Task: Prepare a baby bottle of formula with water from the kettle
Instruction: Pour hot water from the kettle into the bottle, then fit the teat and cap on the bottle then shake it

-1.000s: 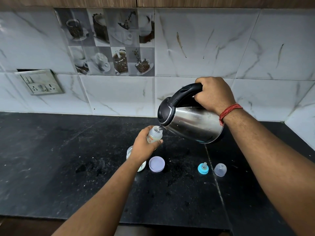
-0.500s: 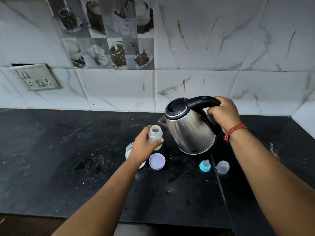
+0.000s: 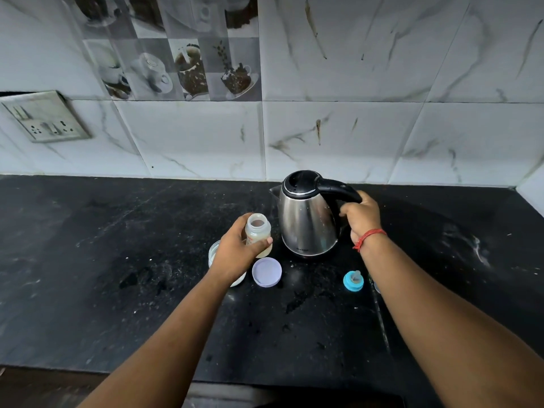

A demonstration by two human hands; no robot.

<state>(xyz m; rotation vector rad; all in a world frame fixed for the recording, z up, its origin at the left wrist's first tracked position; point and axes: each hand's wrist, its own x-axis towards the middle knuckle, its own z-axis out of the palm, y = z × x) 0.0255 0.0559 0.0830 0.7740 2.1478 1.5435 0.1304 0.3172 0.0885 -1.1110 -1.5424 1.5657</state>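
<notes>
In the head view, the left hand [image 3: 235, 254] is wrapped around the baby bottle [image 3: 258, 235], which is open at the top, upright and holds a pale liquid, just left of the steel kettle [image 3: 307, 222]. The kettle stands upright on the black counter [image 3: 117, 260], and the right hand [image 3: 360, 216] is curled around the rear end of its black handle [image 3: 338, 188]. Partly hidden behind the left hand stands a jar [image 3: 215, 251] with white content, its lilac lid [image 3: 266, 272] lies beside it, and the blue nipple ring [image 3: 353, 280] lies nearer the right forearm.
</notes>
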